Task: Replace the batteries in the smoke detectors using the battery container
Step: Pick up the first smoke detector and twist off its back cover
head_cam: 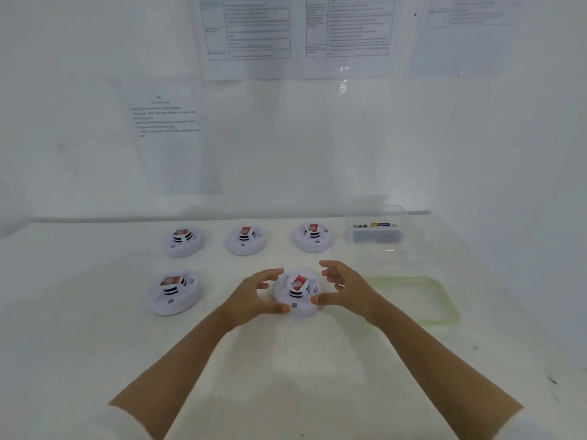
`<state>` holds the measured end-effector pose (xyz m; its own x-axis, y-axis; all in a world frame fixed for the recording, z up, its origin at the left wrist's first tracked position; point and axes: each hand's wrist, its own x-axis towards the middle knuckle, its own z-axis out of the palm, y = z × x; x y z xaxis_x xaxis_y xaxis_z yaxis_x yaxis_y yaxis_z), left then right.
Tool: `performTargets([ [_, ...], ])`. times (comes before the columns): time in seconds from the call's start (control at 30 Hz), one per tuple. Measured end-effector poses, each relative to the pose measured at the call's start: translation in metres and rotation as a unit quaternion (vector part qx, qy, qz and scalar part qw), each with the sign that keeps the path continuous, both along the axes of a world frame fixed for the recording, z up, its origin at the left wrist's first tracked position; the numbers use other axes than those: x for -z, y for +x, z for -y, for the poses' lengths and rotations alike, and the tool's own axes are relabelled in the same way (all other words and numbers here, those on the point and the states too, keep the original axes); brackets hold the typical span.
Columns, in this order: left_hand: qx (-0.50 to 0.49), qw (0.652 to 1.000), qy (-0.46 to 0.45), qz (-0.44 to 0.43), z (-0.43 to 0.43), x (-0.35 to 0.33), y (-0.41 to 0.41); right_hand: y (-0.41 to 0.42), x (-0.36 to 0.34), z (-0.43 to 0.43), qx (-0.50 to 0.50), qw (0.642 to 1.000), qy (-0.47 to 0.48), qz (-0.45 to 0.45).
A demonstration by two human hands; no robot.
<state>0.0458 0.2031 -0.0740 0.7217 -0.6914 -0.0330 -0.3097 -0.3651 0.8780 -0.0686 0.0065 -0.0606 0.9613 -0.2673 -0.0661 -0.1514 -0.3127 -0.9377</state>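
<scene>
Left hand [254, 293]: spread, fingers curled loosely, placed just beside the left flank of the near-centre smoke detector [297, 295]; thumb tip appears to touch the front rim. Right hand [344, 289]: likewise spread and curved about the right flank, thumb tip at the front rim. No firm clasp is seen on either side; the unit is bracketed rather than lifted, and rests on the white table [286, 376].

Smoke detectors, remaining: one at near left [174, 292]; three in the far row, left [183, 241], middle [245, 240] and right [313, 237]. All five are set face-up with a red-and-white label on the raised centre. No cover is seen removed and no loose battery is seen on the table.

Battery container [378, 231]: clear plastic box, far right, well apart from the hands; small coloured items are visible inside, too blurred to be identified singly. Lid [413, 300]: greenish, translucent, laid flat on the table just right of the right hand.

Progress, as judged: the container is taken to be opened; the first detector is only being approached, so opening, swapping and closing are left for all five.

Surroundings: printed sheets [251, 27] are fixed to the white wall. Obstruction: none between hands and detector; the lid lies along the reach toward the container.
</scene>
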Motion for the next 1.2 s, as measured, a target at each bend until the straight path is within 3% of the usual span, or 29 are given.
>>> performTargets([
  [0.47,0.106,0.990,0.081,0.043,0.022,0.022,0.037,0.028,-0.001,-0.014,-0.048,0.969,-0.194,-0.147],
  [1.0,0.106,0.989,0.071,0.074,0.023,0.014,0.040,0.029,-0.015,-0.015,-0.087,0.957,-0.256,-0.104],
  [1.2,0.109,0.991,0.038,0.064,0.030,-0.016,0.042,0.029,-0.027,-0.003,-0.045,0.977,-0.200,-0.061],
])
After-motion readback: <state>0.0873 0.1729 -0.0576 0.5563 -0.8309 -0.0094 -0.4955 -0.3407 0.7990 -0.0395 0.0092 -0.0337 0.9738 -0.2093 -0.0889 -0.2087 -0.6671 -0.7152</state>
